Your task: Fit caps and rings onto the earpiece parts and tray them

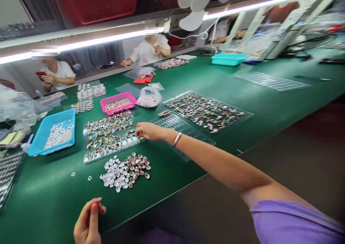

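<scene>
My right hand (150, 131) reaches across to the right edge of a clear compartment tray (129, 142) filled with small grey, white and orange parts. Its fingertips are pinched close over the tray; whatever they hold is too small to make out. My left hand (90, 222) is low at the table's front edge, thumb against curled fingers, and I cannot see what is between them. Between the hands lie a pile of white round caps (115, 174) and, touching it, a pile of brownish cup-shaped pieces (138, 167).
A blue basket (33, 147) of white pieces stands left, a pink basket (109, 111) behind the tray. Beside it sits a plastic bag (149, 97). Further trays (206, 111) lie right on the green table (188, 218). Two people (152, 49) sit across; a fan (198, 1) hangs above.
</scene>
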`<state>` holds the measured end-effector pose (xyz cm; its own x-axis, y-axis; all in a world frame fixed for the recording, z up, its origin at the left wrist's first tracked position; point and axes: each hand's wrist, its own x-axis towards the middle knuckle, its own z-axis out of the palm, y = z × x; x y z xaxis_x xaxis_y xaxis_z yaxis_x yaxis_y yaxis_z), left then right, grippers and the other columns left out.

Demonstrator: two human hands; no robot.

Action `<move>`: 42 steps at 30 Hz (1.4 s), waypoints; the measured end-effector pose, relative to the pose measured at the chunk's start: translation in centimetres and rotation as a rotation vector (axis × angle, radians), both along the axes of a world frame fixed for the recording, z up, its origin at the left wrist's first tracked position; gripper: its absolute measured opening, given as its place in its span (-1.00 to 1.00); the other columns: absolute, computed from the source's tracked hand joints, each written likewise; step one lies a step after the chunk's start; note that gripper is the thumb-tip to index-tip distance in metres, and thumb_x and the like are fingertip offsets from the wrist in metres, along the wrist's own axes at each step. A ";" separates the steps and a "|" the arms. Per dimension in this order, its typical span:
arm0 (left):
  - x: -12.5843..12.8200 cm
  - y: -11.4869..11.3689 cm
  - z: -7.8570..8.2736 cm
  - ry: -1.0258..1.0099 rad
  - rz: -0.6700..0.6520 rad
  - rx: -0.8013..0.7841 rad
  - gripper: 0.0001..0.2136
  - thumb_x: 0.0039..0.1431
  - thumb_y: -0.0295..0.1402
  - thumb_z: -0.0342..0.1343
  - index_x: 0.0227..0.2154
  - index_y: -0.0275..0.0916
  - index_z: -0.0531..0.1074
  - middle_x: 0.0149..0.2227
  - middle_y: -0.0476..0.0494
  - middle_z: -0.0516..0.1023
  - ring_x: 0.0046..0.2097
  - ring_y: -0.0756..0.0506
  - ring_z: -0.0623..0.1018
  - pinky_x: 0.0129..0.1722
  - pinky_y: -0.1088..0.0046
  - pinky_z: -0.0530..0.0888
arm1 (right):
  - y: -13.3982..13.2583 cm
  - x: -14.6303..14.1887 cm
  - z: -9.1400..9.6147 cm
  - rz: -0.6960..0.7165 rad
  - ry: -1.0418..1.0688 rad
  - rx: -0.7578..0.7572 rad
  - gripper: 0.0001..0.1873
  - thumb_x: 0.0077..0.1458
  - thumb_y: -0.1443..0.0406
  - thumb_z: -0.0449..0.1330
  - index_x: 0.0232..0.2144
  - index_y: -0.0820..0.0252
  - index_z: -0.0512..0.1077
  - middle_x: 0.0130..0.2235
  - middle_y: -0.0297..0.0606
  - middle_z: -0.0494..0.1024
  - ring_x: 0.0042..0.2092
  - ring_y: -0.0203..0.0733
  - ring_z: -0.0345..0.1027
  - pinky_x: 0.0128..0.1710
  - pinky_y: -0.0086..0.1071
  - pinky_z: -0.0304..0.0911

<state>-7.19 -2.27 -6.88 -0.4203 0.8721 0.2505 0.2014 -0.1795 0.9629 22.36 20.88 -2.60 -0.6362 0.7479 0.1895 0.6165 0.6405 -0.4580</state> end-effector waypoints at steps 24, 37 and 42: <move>6.1 -1.9 3.2 -0.223 -0.372 -0.299 -0.76 -0.03 -0.15 0.36 -0.45 -0.25 0.59 -0.42 -0.10 0.62 -0.34 -0.08 0.55 -0.30 0.44 0.49 | -21.2 -7.0 -2.5 0.068 0.777 -0.084 -0.58 0.16 0.29 0.28 0.06 0.04 0.33 -0.08 -0.18 0.53 -0.18 -0.17 0.51 -0.14 -0.30 0.49; 6.3 -3.0 4.7 0.191 -0.156 -0.069 -0.87 0.01 -0.21 0.32 -0.45 -0.14 0.62 -0.42 -0.10 0.65 -0.35 -0.14 0.59 -0.26 0.37 0.51 | -21.8 -8.0 -1.7 -0.022 0.801 0.050 -0.87 0.11 0.44 0.12 -0.32 0.11 0.35 -0.37 -0.30 0.48 -0.33 -0.22 0.37 -0.30 -0.37 0.35; 5.9 -2.6 4.0 0.226 -0.164 -0.030 -0.90 0.03 -0.26 0.32 -0.40 -0.12 0.62 -0.38 -0.07 0.64 -0.31 -0.12 0.57 -0.19 0.38 0.50 | -21.5 -7.8 -1.5 -0.034 0.822 0.054 -0.92 0.09 0.41 0.12 -0.35 0.14 0.33 -0.39 -0.33 0.44 -0.33 -0.25 0.34 -0.30 -0.40 0.33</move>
<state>-1.30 -4.84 -2.87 -0.2092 0.9325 0.2945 0.3822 -0.1992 0.9024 14.55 -0.61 -4.09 -0.2561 0.7411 0.6207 0.1175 0.6612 -0.7410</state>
